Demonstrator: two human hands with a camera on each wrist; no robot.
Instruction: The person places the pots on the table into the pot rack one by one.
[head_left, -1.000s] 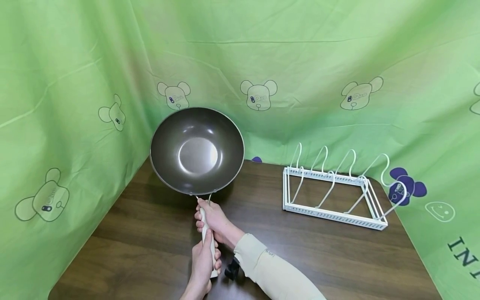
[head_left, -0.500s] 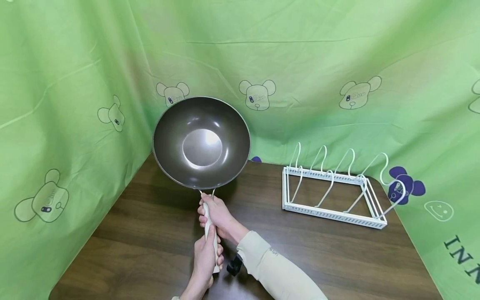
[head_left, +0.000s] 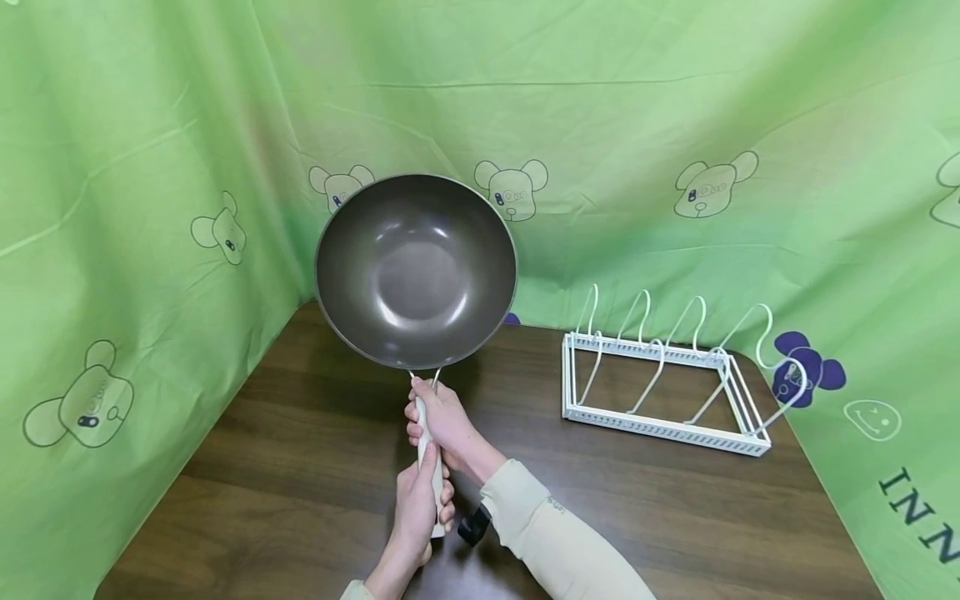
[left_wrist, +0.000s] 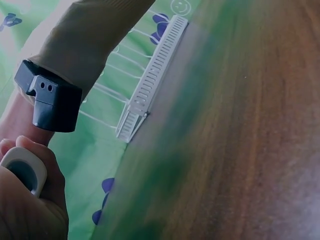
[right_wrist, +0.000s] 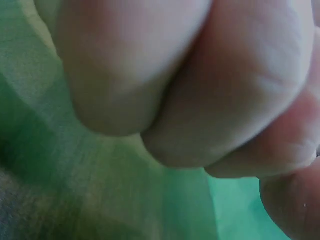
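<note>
Green cloth (head_left: 157, 275) at far left, hanging in soft folds, printed with outlined bear heads; it runs along the back and round to the right side. Dark brown wood-grain table (head_left: 247, 500) below it.

Moving right: left hand (head_left: 415, 507), low on the off-white handle (head_left: 439, 528), fingers wrapped round it, thumb laid along the top. Left wrist view shows the rounded handle end poking out of that fist.

Wok (head_left: 416, 271) directly ahead of both hands, left of centre, dark inside, pale thin rim. Held up off the wood, tilted so that the bowl faces the camera; its top edge overlaps the cloth and part of two bear prints. Two thin prongs join bowl to handle.

Right hand (head_left: 450, 423) farther up, near the bowl, just above the left; fingers curled firmly round the same handle. Right wrist view: bent fingers very close, blurred. Black device (head_left: 474, 527) at that wrist, beside the cuff of a cream sleeve (head_left: 562, 533).

White rack (head_left: 667, 428) well apart to the right, on the table near the back: slotted rails, curved wires rising from them.

Beyond it, on the cloth: purple bear head (head_left: 825, 375), smiling face (head_left: 872, 420), dark lettering (head_left: 909, 505).
</note>
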